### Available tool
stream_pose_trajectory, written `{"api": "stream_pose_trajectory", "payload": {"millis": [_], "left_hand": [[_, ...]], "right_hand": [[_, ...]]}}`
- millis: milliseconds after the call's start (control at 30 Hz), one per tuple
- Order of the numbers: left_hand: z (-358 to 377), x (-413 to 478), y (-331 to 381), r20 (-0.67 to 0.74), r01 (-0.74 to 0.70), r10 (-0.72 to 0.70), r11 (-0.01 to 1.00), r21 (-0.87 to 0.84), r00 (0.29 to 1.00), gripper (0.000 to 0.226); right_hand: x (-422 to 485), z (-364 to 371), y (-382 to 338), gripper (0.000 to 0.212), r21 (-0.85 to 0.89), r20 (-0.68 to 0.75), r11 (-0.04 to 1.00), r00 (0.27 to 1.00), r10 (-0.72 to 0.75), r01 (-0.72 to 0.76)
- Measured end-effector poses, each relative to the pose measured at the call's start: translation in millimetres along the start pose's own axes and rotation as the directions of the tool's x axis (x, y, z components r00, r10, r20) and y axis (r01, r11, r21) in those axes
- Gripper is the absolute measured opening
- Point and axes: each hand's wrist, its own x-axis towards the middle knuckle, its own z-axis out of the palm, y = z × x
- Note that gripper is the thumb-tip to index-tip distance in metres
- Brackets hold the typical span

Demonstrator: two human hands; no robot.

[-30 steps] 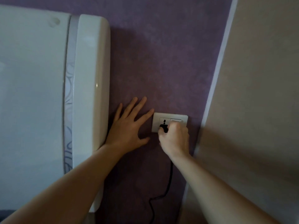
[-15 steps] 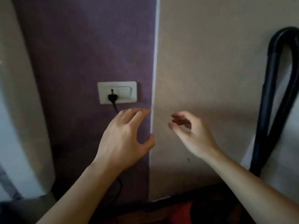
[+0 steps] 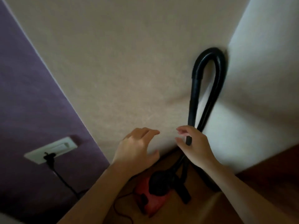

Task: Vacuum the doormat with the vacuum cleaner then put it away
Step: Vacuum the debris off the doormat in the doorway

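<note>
With the plug (image 3: 49, 156) now seated at lower left, my empty, spread left hand (image 3: 137, 148) and right hand (image 3: 193, 147) have swung toward the hose (image 3: 208, 88), ready to vacuum.

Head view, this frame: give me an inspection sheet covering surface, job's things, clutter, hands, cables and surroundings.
Surface: wooden floor, dim, partly visible.
Job's things: red vacuum cleaner on the floor by the wall; its black hose loops up against the beige wall. Doormat: nothing seen.
Clutter: nothing seen.
Hands: left hand open, empty, near the wall. Right hand at the lower hose, fingers spread; grip not closed.
Cables: black power cord plugged into the white wall socket, trailing down toward the vacuum.
Surroundings: purple wall left, white panel right.
</note>
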Motion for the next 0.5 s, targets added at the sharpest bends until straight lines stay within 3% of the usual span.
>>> {"api": "stream_pose_trajectory", "payload": {"millis": [100, 200, 267, 500], "left_hand": [[-39.2, 28.7, 48.1, 0.121, -0.009, 0.017, 0.998, -0.065, 0.992, 0.050], [-79.6, 52.9, 90.6, 0.378, 0.057, -0.024, 0.995, -0.076, 0.925, 0.053], [-100.7, 68.9, 105.1, 0.475, 0.002, 0.002, 1.000, -0.010, 0.880, 0.055], [-110.5, 133.5, 97.0, 0.557, -0.259, 0.147, 0.957, 0.128, 0.817, 0.054]], "right_hand": [[-6.5, -60.0, -30.8, 0.033, -0.058, 0.042, 0.996, 0.997, 0.070, -0.068], [-16.7, -111.0, -57.2, 0.035, -0.093, 0.060, 0.986, 0.988, 0.144, -0.138], [-22.2, -137.4, -68.9, 0.034, -0.095, 0.069, 0.979, 0.980, 0.188, -0.181], [-19.2, -174.8, -64.2, 0.039, -0.055, 0.053, 0.966, 0.965, 0.256, -0.253]]}}
